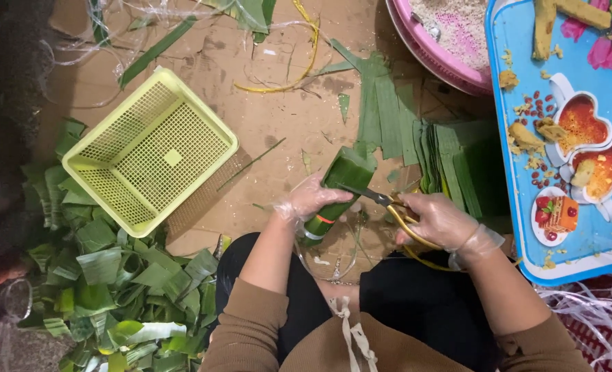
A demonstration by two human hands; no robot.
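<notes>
Roughly by size: leaf scrap heap (113, 296) at left, yellow basket (151, 148) beside it. Leaf-wrapped bundle (337, 193) at centre, upright-tilted above lap, L hand (306, 201) wrapped round lower half. Prob. dense, firm-packed, skin slick; grip mid-body. R hand (438, 219) clenched on scissors (388, 207), blades at bundle's top.

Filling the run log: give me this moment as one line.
left hand: holds leaf-wrapped roll | right hand: scissors, blades at roll | yellow basket: beside, apart

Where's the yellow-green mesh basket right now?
In the head view, the mesh basket sits empty on the brown floor at the person's left, beside the leaf scrap pile, apart from the left hand.
</notes>
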